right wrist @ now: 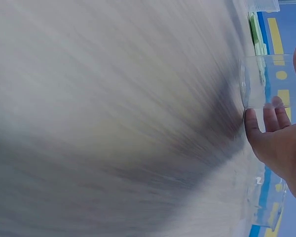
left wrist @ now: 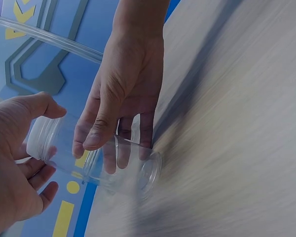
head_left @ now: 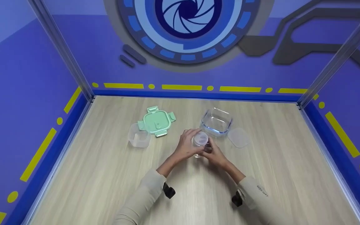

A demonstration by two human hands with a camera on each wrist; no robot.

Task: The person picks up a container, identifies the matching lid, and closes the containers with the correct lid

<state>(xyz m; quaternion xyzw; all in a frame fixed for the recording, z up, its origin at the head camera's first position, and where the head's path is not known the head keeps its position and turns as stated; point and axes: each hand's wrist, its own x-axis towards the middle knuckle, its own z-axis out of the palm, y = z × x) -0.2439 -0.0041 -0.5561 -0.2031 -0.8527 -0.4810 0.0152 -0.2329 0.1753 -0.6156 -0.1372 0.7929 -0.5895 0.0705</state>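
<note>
Blue walls [head_left: 77,40] marked with yellow dashes and a round emblem [head_left: 188,31] enclose a pale wood-grain table [head_left: 105,175], where a person in light sleeves [head_left: 142,193] grips a clear jar [left wrist: 94,163] with both hands. The jar is close to upright near the middle of the table, its white cap [head_left: 201,138] uppermost; whether its base touches the wood cannot be told.

The left hand [head_left: 187,145] clasps the top of the jar, thumb on one side and curled fingers on the other, pinching it at the cap. The right hand [head_left: 217,155] holds the jar lower down, its thumb against the near wall in the left wrist view and its fingers round the far side, visible through the clear plastic or glass. In the right wrist view, the fingertips of that hand lie against the jar close to its base.

Just beyond the hands, to the right, sits an open glass box [head_left: 216,129] with a blue-tinted rim. A translucent lid [head_left: 238,137] lies flat just to its right. Left of the hands, a green lid [head_left: 157,122] with four clips overlaps the corner of a clear tub [head_left: 139,140]. Black mounts [head_left: 169,190] show at both wrists.
</note>
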